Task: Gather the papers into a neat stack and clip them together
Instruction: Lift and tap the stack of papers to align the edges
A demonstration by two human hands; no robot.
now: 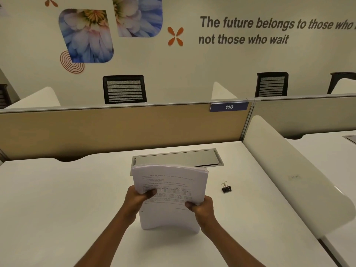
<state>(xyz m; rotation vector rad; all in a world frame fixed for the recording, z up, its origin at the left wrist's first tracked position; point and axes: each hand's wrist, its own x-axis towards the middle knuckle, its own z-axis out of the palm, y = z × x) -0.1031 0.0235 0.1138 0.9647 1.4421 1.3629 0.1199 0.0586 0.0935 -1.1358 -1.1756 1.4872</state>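
Note:
A thick stack of white printed papers point(169, 182) stands upright on its bottom edge on the white desk point(57, 199), bowed slightly toward me. My left hand point(137, 199) grips its left side with the thumb across the front page. My right hand point(202, 208) grips its right side the same way. A black binder clip point(226, 187) with silver handles lies on the desk to the right of the stack, apart from both hands.
A metal cable-port lid point(177, 158) is set into the desk just behind the stack. A tan partition point(115, 130) with a "110" tag closes the back; a white curved divider point(289, 176) borders the right side. Chairs stand beyond.

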